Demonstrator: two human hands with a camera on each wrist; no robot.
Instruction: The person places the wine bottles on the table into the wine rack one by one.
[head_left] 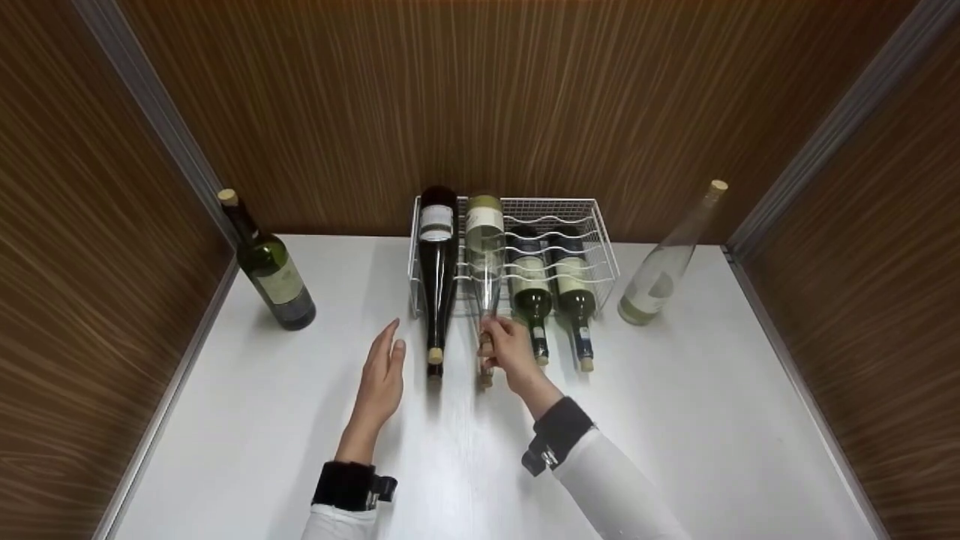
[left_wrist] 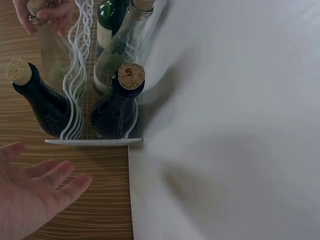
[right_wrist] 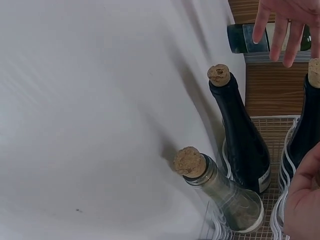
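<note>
A slip at the neck is the hazard I see on my remote feed: the clear glass bottle with a pale label and tan cork (head_left: pixel 487 251) lies lengthwise on the upper tier of a white wire rack with wavy rails (head_left: pixel 550 200), neck toward the person. Smooth glass held only near the cork could, I judge, swivel out of its curve, and a sideways nudge could send it against the dark, long-necked glass bottle with a white label (head_left: pixel 439 262) on its left. Directly below, the corked neck of a second clear glass bottle (head_left: pixel 487 373) juts forward, close enough to clink should the hold fail. A green glass bottle with a cream label (head_left: pixel 531 289) lies low and just to the right, where knuckles could brush it. A hard pull might also drag the rack over the white tabletop (head_left: pixel 262 420).

The person's right hand (head_left: pixel 514 351) pinches the upper clear bottle by its neck, thumb and fingers curled around it. My right wrist view cuts that hand at the frame edge, so I cannot tell how firm the grip is. The left hand (head_left: pixel 382 381) hovers left of the dark bottle, fingers extended and loosely apart, touching nothing.
</note>
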